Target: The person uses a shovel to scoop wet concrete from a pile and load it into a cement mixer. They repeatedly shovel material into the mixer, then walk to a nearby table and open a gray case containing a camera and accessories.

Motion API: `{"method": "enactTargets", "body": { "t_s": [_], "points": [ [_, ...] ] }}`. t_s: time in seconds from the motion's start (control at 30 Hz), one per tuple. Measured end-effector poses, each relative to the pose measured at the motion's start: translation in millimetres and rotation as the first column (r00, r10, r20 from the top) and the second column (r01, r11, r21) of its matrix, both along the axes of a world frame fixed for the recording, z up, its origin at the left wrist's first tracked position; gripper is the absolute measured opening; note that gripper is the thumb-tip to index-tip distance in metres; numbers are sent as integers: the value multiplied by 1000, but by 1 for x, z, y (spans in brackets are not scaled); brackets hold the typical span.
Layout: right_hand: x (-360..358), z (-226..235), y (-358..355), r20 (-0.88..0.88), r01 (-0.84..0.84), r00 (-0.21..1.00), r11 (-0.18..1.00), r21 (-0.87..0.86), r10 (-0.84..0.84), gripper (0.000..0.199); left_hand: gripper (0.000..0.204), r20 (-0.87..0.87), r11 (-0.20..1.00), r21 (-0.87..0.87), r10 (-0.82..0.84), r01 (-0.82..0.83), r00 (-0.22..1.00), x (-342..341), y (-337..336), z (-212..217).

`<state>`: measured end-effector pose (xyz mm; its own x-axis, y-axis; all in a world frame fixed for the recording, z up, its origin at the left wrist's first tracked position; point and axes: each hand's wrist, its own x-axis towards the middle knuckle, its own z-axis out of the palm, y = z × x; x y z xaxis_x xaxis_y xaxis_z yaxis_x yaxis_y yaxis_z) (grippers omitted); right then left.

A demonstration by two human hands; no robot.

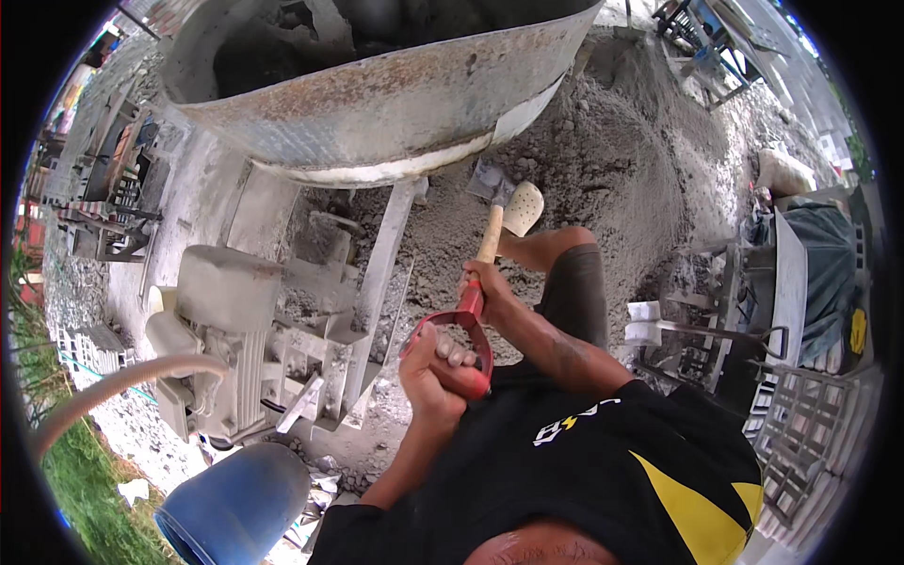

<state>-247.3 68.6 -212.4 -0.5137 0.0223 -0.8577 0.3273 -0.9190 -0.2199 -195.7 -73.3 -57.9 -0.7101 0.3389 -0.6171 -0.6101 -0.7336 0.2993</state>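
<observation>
Here, the head view looks down on a person gripping a shovel with both hands. The left hand is closed around the red D-shaped grip at the top of the shaft, fingers curled through the loop. The right hand is wrapped tight around the shaft just below that grip, where red meets pale wood.

The wooden shaft runs up and away to a grey blade, which rests on a grey pile of sand or dry mix (which of the two cannot be told). The person's bare knee juts out just right of the shaft, and a pale sandal-like shape lies beside the blade.

Above the blade hangs the rusty drum of a mixer, its mouth tilted upward. Its cement-caked frame and motor stand to the left. A blue barrel sits at the lower left with a tan hose curving over it.

To scoop well, judging from this pose, the lower hand might slide further down the shaft for leverage, and the blade should enter low at the pile's foot.
</observation>
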Motion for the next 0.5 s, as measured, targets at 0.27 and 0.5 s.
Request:
{"method": "enactTargets", "body": {
  "t_s": [0.27, 0.5],
  "points": [
    [-132, -215, 113, -115, -143, 973, 915, 378, 200, 28, 17, -69, 999, -46, -22, 19, 997, -160, 89, -215],
    [-72, -111, 12, 106, -385, 909, 713, 585, 404, 61, 12, -75, 916, -392, 61, -86, 995, -155, 40, -246]
  ]
}}
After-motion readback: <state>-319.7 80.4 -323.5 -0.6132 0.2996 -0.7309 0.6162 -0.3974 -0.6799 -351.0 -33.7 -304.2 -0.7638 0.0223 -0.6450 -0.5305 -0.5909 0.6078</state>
